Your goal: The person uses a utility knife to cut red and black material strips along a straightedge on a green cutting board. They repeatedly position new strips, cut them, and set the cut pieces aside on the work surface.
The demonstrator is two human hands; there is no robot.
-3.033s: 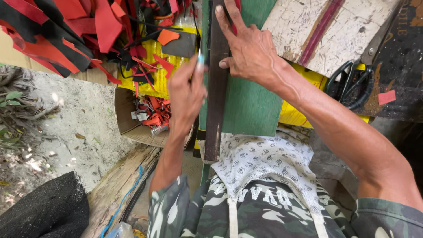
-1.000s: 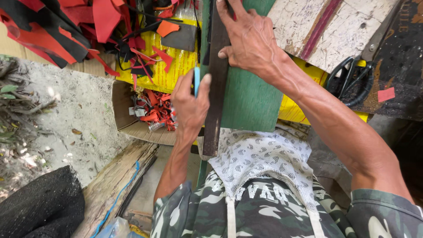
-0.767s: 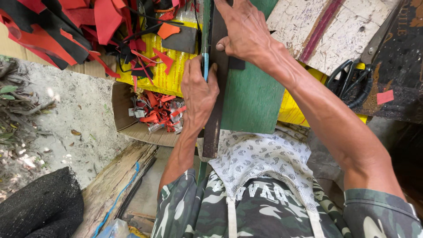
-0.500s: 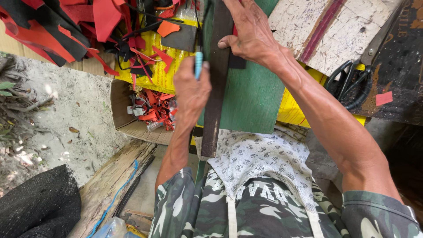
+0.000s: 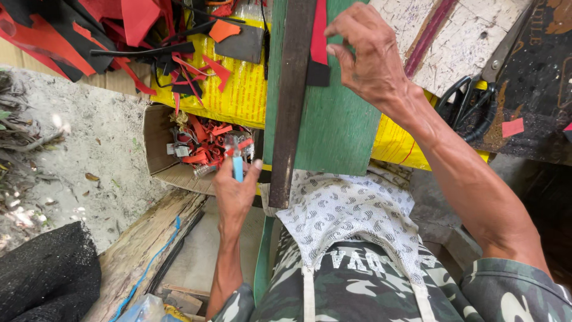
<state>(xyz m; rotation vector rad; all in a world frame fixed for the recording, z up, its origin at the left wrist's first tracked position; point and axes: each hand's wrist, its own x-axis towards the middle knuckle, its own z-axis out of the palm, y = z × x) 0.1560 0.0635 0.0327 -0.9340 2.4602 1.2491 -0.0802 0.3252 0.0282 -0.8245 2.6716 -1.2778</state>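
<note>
A person in a camouflage shirt sits over a green cutting board (image 5: 339, 128) propped across the lap, both bare hands at work. The left hand (image 5: 235, 194) is closed around a small blue-handled cutter (image 5: 238, 167), held upright just off the near left corner of the board, its tip pointing toward a cardboard box (image 5: 161, 149) of red and orange scraps. The blade itself is too small to make out clearly. The right hand (image 5: 372, 56) presses down with curled fingers near the far end of the board, pinning a red strip (image 5: 320, 30) and a dark piece (image 5: 317, 73) of sheet material beside a long dark metal straightedge (image 5: 290, 101). The straightedge lies lengthwise along the board's left side, its near end reaching past the edge to a patterned white cloth (image 5: 345, 209) over the person's lap. The cutter sits just beside that near end, apart from the red strip.

Behind the board a yellow sack (image 5: 238, 83) carries a heap of red and black offcuts (image 5: 119, 24). Black-handled scissors (image 5: 476, 95) lie to the right on a dark surface, next to a worn white plank (image 5: 459, 42). Sandy ground (image 5: 89, 149) spreads to the left.
</note>
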